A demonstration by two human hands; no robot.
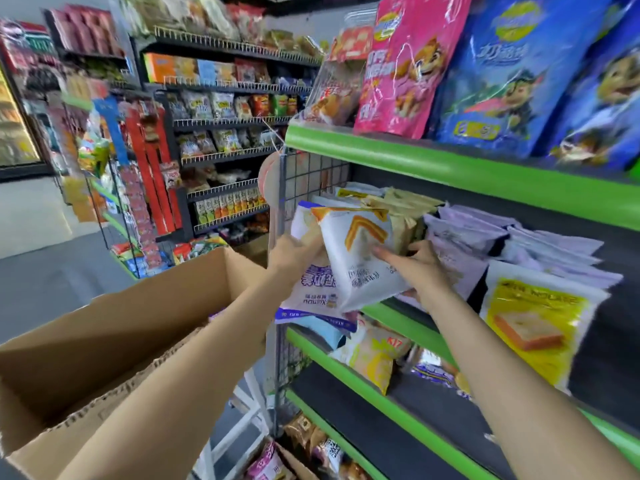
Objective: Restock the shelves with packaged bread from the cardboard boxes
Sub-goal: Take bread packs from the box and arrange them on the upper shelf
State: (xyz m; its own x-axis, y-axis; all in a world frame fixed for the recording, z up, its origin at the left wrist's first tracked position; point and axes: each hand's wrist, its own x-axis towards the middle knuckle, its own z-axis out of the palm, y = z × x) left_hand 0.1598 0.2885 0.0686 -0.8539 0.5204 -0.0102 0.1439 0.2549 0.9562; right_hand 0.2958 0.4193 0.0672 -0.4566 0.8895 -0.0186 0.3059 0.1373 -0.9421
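Open cardboard box point(114, 327) at left. Left hand point(294, 256) grips white bread packets point(360, 258) at the middle shelf point(398, 315) front; right hand point(420, 265) pinches the front packet. Step: shelving. Next likely needs sliding them in beside the beige packs point(405, 216).

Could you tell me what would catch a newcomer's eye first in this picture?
Probably the two hands at centre: the left hand and right hand hold white bread packets at the green-edged shelf. Next, the open cardboard box at lower left, and the big pink bag and blue bag on the shelf above.
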